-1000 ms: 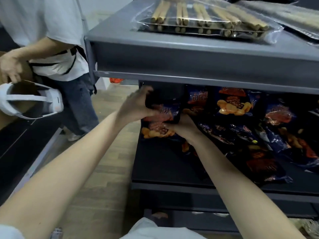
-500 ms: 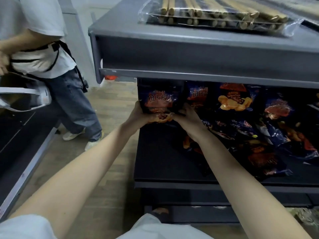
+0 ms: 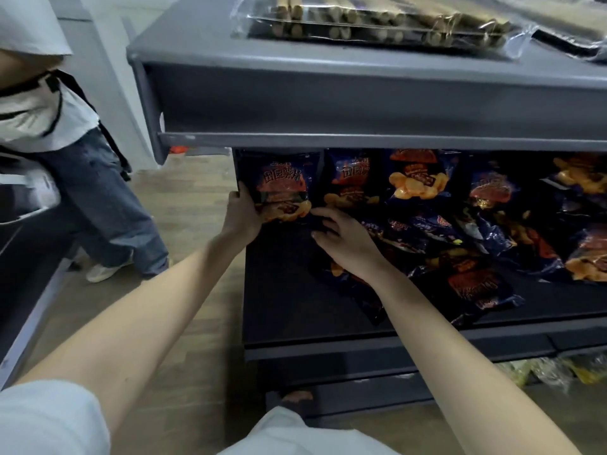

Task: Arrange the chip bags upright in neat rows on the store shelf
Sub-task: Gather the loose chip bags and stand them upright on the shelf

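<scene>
A dark blue chip bag [image 3: 282,187] stands upright at the far left back of the dark shelf [image 3: 295,303]. My left hand [image 3: 241,216] grips its lower left edge. My right hand [image 3: 345,241] hovers just right of that bag with loosely spread fingers, over fallen bags, and holds nothing. A second upright bag [image 3: 353,182] and a third bag [image 3: 418,182] stand to the right in the back row. Several more bags [image 3: 473,284] lie flat or slumped across the middle and right of the shelf.
A grey upper shelf [image 3: 361,103] overhangs the bags and carries clear packs of biscuit sticks [image 3: 371,24]. Another person in jeans [image 3: 98,205] stands on the wooden floor at left. A lower shelf holds yellow-green packets [image 3: 551,372].
The leftmost bag went from being held low between both hands to standing upright at the back. My right hand let go and drew back to the right.
</scene>
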A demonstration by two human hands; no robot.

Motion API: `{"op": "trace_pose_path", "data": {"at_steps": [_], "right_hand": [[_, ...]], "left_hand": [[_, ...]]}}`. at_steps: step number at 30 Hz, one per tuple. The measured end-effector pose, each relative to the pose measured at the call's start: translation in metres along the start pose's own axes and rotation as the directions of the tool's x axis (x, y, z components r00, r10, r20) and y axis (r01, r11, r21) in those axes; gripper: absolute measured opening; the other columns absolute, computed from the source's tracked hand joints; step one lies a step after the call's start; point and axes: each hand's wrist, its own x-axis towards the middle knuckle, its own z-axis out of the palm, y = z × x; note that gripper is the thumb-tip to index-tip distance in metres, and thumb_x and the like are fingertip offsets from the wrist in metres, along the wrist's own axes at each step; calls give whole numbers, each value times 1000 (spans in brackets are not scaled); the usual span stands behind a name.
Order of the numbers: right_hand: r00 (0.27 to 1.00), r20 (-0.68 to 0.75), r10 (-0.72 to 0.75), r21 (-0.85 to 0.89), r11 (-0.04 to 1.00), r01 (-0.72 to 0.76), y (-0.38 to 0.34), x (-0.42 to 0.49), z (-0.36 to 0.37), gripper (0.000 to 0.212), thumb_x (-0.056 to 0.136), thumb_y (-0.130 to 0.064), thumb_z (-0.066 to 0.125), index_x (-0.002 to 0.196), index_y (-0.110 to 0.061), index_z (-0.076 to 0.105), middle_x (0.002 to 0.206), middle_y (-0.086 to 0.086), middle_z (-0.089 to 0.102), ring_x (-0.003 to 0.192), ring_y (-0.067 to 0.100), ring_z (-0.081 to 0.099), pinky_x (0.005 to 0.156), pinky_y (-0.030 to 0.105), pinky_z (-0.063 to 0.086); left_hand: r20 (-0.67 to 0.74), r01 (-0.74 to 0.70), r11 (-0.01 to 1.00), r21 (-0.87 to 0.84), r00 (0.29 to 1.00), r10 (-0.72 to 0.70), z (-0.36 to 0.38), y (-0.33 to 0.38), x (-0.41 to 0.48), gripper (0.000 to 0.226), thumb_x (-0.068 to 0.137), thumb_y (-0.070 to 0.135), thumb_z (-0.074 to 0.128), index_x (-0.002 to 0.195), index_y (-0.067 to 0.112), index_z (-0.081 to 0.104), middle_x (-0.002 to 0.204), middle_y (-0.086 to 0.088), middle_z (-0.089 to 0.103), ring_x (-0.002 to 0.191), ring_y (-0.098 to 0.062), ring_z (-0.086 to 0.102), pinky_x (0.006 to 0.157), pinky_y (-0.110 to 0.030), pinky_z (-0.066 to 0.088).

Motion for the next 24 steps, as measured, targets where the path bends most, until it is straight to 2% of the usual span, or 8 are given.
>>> {"op": "trace_pose_path", "data": {"at_steps": [4,8,12,14,17,20,22,24], "right_hand": [[999,-13,-38,51,998,39,-6,-7,-5,35,93,-12,54,127,-21,54,137,-2,49,130,11,43,102,18,37],[991,-110,-81,75,993,90,-7,-13,-18,31,92,-5,54,120,-17,60,128,-4,56,122,7,50,97,12,42],[956,-236,-173,52,980,190,-9,-27,-40,30,90,5,50,113,-10,63,112,-5,63,108,-4,56,96,13,44],[935,-297,-193,-14,980,198,-7,-35,-57,32,89,6,50,114,-10,62,109,-9,60,107,-3,56,93,8,42],[903,-385,-192,-161,977,139,6,-49,-81,33,88,1,53,115,-15,62,120,0,57,110,3,51,91,1,35],[896,-411,-167,-283,958,49,22,-66,-97,34,87,1,53,117,-14,62,126,4,53,113,3,46,88,-3,26],[912,-389,-130,-342,940,-12,34,-78,-102,36,88,-1,54,120,-14,60,131,7,49,121,15,46,93,4,25],[930,-356,-95,-390,919,-55,46,-87,-105,38,88,-4,54,125,-14,57,138,8,43,125,26,46,103,18,32]], "left_hand": [[-127,-62,997,-48,990,55,-2,9,-13,84,82,30,66,145,11,14,137,-20,33,124,-38,35,101,-49,38],[-282,-386,916,114,871,402,-8,42,-38,74,84,30,64,142,5,26,141,-23,31,129,-39,32,105,-46,33],[-252,-568,823,-7,797,548,-1,87,-52,56,86,32,58,133,8,40,131,-16,42,121,-30,43,101,-36,39],[-197,-618,779,-105,781,593,10,108,-58,54,86,34,57,131,8,42,129,-14,45,118,-27,47,99,-38,44],[-115,-581,784,-218,813,571,32,134,-66,52,87,28,62,131,7,44,128,-11,50,116,-23,50,99,-34,43],[-23,-417,849,-325,901,433,52,154,-70,54,86,32,63,132,10,43,128,-8,54,115,-21,53,98,-37,44],[49,-290,898,-332,945,323,64,160,-69,59,86,37,61,135,11,40,129,-9,54,117,-22,53,97,-33,43],[109,-192,923,-333,965,239,73,163,-66,63,87,41,60,137,10,37,130,-9,54,119,-24,52,91,-25,39]]}}
